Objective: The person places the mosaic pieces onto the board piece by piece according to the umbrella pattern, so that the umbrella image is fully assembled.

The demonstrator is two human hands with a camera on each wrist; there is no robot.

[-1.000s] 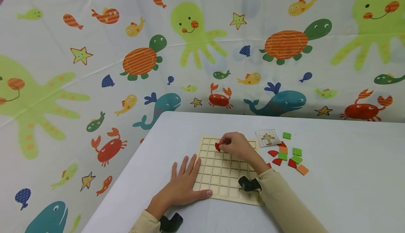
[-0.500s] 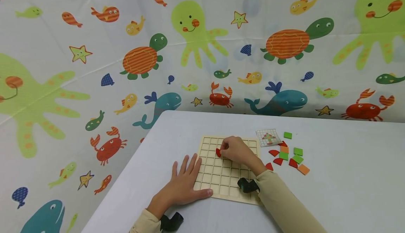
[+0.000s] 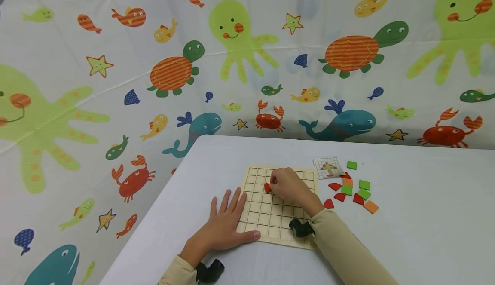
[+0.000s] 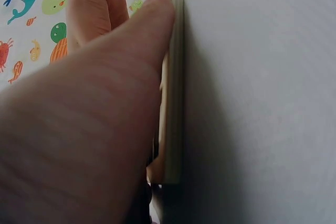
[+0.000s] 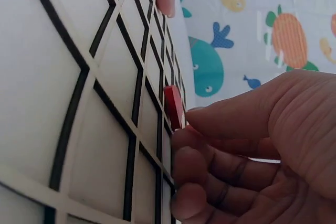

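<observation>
A light wooden grid board lies on the white table. My right hand is over its upper middle, pinching a red quarter-circle tile between thumb and fingertips. In the right wrist view the red tile stands tilted, right at the grid lines, with the other fingers curled beneath the thumb. My left hand lies flat with spread fingers along the board's left edge. Its thumb rests at the near left corner, and in the left wrist view the thumb lies against the board's side.
Right of the board lies a pattern card printed with a coloured figure on a grid. Beside it are scattered loose tiles: green squares, orange squares and red quarter circles. A sea-animal cloth hangs behind the table.
My right hand has moved slightly toward me over the board with the red tile and lowered it to the grid. My left hand has stayed in place.
</observation>
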